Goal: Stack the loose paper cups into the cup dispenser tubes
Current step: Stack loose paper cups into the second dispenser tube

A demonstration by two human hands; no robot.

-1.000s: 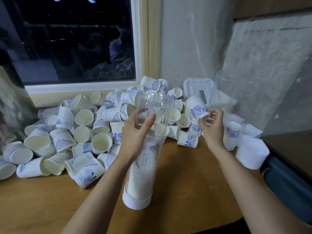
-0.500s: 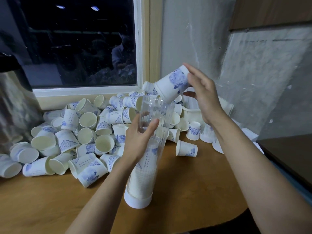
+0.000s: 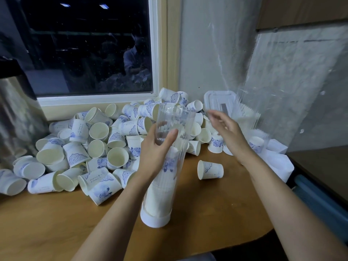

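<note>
From the head view, the clear dispenser tube (image 3: 170,147) stands upright on the wooden counter (image 3: 207,213), leaning slightly away from the person, its white base nearest the body and its open mouth at the top. A nested stack of cups fills its lower half. The left hand (image 3: 156,149) wraps the tube at mid-height, its grip clamped on the clear wall. The right hand (image 3: 226,129) hovers just right of the tube's mouth, fingers spread apart and holding nothing. The pile of loose cups (image 3: 94,140) lies left of and behind the tube, while one lone cup (image 3: 210,169) lies on its side right of the tube, its long axis roughly level, its mouth toward the tube. That cup sits below the right hand, clearly the nearer one. I judge the next pick belongs to the right hand, turning the cup to match the stack and lowering it along the tube's axis.
</note>
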